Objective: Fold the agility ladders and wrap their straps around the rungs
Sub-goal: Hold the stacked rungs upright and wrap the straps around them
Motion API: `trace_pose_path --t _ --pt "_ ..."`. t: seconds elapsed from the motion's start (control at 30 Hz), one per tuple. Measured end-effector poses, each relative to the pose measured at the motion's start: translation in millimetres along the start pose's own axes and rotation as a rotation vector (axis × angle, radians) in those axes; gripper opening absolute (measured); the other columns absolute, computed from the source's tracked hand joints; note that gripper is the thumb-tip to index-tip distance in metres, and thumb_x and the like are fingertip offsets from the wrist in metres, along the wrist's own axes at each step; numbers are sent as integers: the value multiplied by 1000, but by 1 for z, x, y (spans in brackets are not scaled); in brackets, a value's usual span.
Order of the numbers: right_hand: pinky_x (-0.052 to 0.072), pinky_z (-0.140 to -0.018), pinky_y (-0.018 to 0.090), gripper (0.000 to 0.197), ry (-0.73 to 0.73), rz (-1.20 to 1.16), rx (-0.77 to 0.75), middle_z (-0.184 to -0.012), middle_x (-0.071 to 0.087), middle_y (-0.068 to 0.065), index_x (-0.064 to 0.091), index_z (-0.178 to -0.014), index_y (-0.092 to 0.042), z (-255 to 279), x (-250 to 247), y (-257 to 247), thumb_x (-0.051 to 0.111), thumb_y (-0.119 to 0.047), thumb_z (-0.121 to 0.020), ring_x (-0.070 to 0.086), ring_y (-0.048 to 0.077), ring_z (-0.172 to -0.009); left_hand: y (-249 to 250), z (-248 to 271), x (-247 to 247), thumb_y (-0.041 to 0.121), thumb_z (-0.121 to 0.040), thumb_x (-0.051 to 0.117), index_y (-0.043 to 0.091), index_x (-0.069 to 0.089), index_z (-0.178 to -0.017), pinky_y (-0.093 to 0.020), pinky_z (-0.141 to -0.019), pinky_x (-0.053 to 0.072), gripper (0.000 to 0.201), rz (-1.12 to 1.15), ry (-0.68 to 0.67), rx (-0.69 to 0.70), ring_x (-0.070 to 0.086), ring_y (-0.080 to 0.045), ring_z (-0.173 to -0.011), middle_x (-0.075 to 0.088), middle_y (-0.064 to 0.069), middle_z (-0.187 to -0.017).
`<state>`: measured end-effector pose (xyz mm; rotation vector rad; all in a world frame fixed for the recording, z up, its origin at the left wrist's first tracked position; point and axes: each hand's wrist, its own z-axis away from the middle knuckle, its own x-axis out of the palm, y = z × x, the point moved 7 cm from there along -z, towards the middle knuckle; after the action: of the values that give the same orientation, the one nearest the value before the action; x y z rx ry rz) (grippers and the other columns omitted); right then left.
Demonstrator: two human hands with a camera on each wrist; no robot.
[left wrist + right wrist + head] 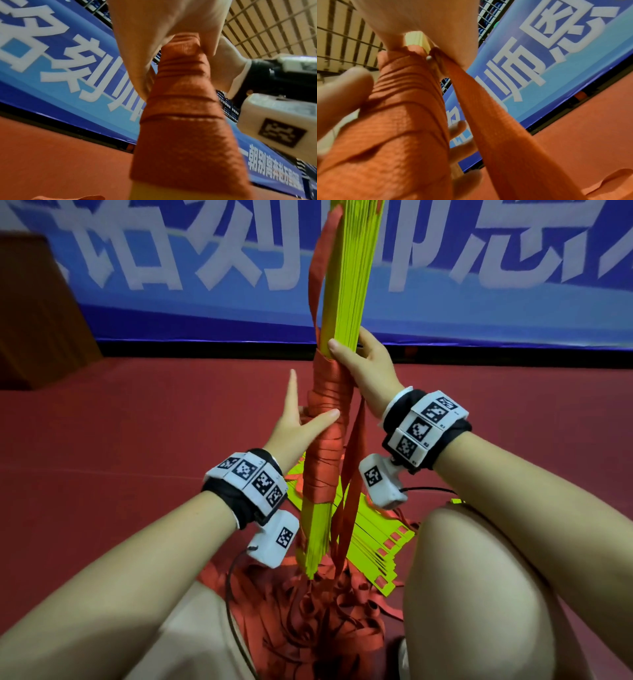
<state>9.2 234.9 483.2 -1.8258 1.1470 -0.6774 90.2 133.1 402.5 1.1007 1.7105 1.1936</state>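
Observation:
A bundle of yellow ladder rungs (pixel 346 285) stands upright between my knees, its lower end near the floor. Red strap wrap (pixel 329 446) covers its middle in many turns and fills the left wrist view (pixel 181 121). My right hand (pixel 352 354) grips the bundle at the top of the wrap, thumb in front. A loose red strap (pixel 496 121) runs down from under that hand. My left hand (pixel 308 416) holds the wrapped part lower down, thumb across the front, index finger pointing up. More strap (pixel 318 268) trails up the bundle's left side.
A second stack of yellow rungs (pixel 376 546) lies on the red floor (pixel 137 440) behind the bundle. A heap of loose red straps (pixel 325 628) lies between my legs. A blue banner (pixel 479 302) lines the wall and a brown wooden box (pixel 37 313) stands at left.

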Motion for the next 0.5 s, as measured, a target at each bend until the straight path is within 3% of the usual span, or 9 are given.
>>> trace_pose_path --t 0.1,0.17,0.23,0.27,0.3,0.37,0.5 --pt "51 -96 38 39 -89 -41 -18 -107 67 7 58 -120 -10 4 13 -6 66 -21 -83 64 18 -98 6 -2 -1 20 -78 76 22 13 -154 -16 -84 49 99 46 -22 49 62 5 -101 57 11 -122" --pt "52 -92 36 34 -124 -22 -13 -104 68 6 60 -117 -11 5 18 -7 66 -20 -85 65 18 -96 9 0 -2 24 -69 75 22 27 -149 -25 -92 50 93 67 -3 82 61 -3 -107 59 6 -126" --pt "52 -73 29 12 -135 43 24 -87 69 1 65 -102 -17 4 16 -8 62 -22 -92 63 14 -80 10 2 -3 21 -71 73 25 32 -146 -27 -99 47 86 76 28 114 59 -7 -114 58 4 -130" --pt "49 -61 23 11 -132 72 60 -72 65 -5 66 -89 -20 4 12 -7 58 -24 -96 59 10 -66 11 3 -4 19 -73 71 25 31 -146 -27 -102 46 84 66 42 130 58 -6 -116 57 3 -133" --pt "42 -50 19 25 -125 103 96 -57 55 -8 62 -75 -21 2 8 -4 54 -26 -98 50 8 -51 11 4 -4 17 -74 70 24 31 -147 -26 -104 43 83 54 56 143 56 -6 -119 56 3 -135" --pt "31 -41 16 36 -145 146 165 -50 43 -6 55 -63 -20 1 2 5 53 -26 -98 35 8 -41 8 3 -8 18 -75 70 20 27 -151 -23 -108 39 87 24 80 151 53 -5 -123 53 2 -140" --pt "27 -43 18 9 -207 234 264 -66 57 2 68 -85 -17 2 -1 19 62 -13 -91 37 9 -45 3 1 -20 20 -77 72 25 21 -154 -19 -107 38 93 -34 125 125 51 -1 -125 50 7 -142"
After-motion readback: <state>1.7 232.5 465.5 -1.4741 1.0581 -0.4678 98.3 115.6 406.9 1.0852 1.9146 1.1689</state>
